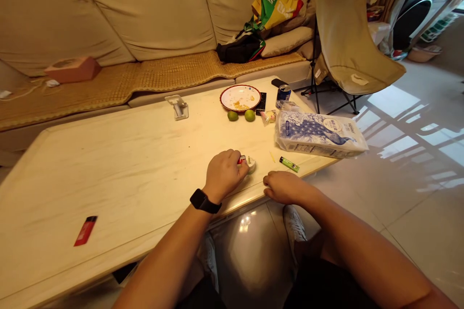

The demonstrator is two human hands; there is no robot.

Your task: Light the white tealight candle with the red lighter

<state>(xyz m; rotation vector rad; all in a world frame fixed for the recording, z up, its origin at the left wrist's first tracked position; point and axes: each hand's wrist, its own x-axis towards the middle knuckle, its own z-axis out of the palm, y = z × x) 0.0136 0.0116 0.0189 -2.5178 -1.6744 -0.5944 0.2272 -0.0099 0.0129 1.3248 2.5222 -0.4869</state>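
The worktop point(119, 169) is standing before a sofa point(155, 19). A plate point(239, 98) is resting near the far edge, two limes point(241, 115) are lying just before it, and a wrapped pack point(319, 134) is lying to their right. A lighter point(241, 159) is projecting from the left hand point(224, 174), a second lighter point(289, 164) is lying beyond the right hand point(286, 188), and a third lighter point(86, 231) is lying at the worktop's near left.

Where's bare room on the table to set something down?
Bare tabletop runs between the red lighter and the left hand, back to the small stand. Crowded: the far right end, around the plate, limes, can and peacock-print package.
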